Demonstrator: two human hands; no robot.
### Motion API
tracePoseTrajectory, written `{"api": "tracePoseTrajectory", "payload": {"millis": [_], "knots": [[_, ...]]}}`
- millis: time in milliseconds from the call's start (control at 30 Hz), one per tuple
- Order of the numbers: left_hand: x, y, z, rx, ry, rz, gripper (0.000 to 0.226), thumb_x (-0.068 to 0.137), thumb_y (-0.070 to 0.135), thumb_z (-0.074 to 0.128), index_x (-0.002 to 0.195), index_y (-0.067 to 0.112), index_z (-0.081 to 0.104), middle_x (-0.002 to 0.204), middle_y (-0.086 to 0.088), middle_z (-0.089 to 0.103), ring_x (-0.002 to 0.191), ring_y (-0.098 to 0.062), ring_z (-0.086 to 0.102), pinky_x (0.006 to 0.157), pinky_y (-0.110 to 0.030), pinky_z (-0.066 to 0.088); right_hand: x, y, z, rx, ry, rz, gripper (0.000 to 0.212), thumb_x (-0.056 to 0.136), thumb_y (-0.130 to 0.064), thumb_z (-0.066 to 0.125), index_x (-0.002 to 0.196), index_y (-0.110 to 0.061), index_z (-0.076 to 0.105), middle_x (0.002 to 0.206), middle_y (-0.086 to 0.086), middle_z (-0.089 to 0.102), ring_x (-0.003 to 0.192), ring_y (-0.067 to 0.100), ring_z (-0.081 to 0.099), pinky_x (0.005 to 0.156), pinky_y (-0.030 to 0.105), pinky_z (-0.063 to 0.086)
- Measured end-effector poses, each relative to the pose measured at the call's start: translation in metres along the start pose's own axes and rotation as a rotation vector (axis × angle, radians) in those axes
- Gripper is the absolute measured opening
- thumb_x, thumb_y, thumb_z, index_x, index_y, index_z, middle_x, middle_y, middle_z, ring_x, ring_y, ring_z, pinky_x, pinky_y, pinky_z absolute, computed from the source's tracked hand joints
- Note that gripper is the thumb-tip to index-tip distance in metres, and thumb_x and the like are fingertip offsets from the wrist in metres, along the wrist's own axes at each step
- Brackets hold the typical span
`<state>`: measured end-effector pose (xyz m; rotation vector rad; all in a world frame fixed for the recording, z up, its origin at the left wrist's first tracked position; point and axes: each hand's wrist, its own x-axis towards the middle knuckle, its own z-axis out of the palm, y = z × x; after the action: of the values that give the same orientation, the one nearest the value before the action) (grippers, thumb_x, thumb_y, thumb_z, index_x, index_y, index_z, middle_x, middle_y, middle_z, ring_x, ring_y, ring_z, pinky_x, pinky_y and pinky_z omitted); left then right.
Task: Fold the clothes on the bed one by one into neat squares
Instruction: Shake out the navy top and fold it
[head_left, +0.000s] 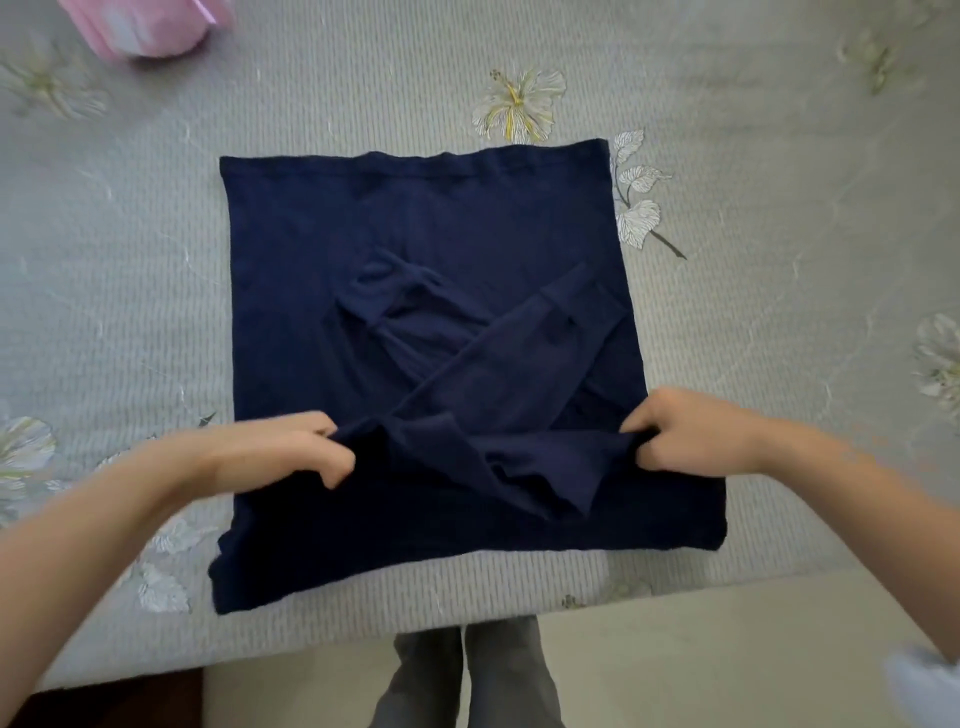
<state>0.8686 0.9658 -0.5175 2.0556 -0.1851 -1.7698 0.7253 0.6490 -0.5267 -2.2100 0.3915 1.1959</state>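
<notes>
A person's left grip pinches a raised band of a navy-blue knit top spread on a bed, fingers curled under the cloth. At the band's other end the right grip pinches it the same way. Between the two grips the band sags and a loose flap hangs from it. Just beyond them the top's two long sleeves lie crossed over its middle. The straight far hem lies well beyond both grips, and the near edge lies below them, close to the bed's edge.

The step in hand appears to be a lengthwise fold over the sleeves. To do it well, both grips would likely need to travel together and level. They should hold the cloth taut so the sag goes and set it down parallel to the far hem. The loose flap wants tucking in, or the square may come out lumpy.

A blurred pink soft object lies far beyond the left grip. The bed wears a pale grey ribbed bedspread printed with white flowers. Below the grips, past the bed's edge, stand grey-trousered legs on a pale floor.
</notes>
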Motion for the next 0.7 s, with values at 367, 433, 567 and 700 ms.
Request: {"api": "tracePoseTrajectory", "payload": {"millis": [367, 433, 567, 700], "knots": [[0.056, 0.072, -0.158, 0.029, 0.844, 0.194, 0.031, 0.072, 0.039, 0.062, 0.093, 0.016, 0.056, 0.093, -0.007, 0.062, 0.081, -0.027, 0.058, 0.07, -0.036, 0.047, 0.1, -0.054, -0.159, 0.277, 0.585, -0.027, 0.034, 0.08, -0.013, 0.061, 0.114, -0.014, 0.063, 0.097, 0.002, 0.063, 0.092, 0.02, 0.06, 0.078, 0.029, 0.049], [0.069, 0.069, -0.143, -0.023, 1.11, 0.245, 0.05, 0.08, 0.039, 0.06, 0.122, 0.017, 0.047, 0.128, -0.009, 0.054, 0.115, -0.029, 0.052, 0.097, -0.043, 0.042, 0.114, -0.052, -0.139, 0.174, 0.848, 0.004, 0.048, 0.083, -0.023, 0.061, 0.13, -0.014, 0.052, 0.121, 0.005, 0.057, 0.115, 0.025, 0.052, 0.1, 0.041, 0.041], [0.094, 0.029, -0.054, 0.186, 1.14, 0.335, 0.052, 0.094, 0.033, 0.043, 0.142, 0.016, 0.034, 0.156, -0.009, 0.023, 0.145, -0.026, 0.016, 0.116, -0.043, 0.017, 0.119, -0.046, -0.051, -0.005, 0.906, -0.121, 0.056, 0.09, -0.03, 0.054, 0.142, -0.016, 0.037, 0.15, 0.003, 0.035, 0.14, 0.019, 0.026, 0.111, 0.04, 0.018], [0.119, -0.031, 0.018, 0.356, 1.02, 0.105, 0.057, 0.096, 0.05, 0.024, 0.151, 0.033, 0.015, 0.161, 0.001, 0.0, 0.147, -0.022, -0.008, 0.116, -0.054, 0.002, 0.129, -0.02, 0.017, -0.291, 0.703, -0.176, 0.06, 0.096, -0.047, 0.026, 0.152, -0.029, 0.015, 0.162, -0.003, 0.002, 0.148, 0.016, -0.007, 0.119, 0.043, 0.002]]}}
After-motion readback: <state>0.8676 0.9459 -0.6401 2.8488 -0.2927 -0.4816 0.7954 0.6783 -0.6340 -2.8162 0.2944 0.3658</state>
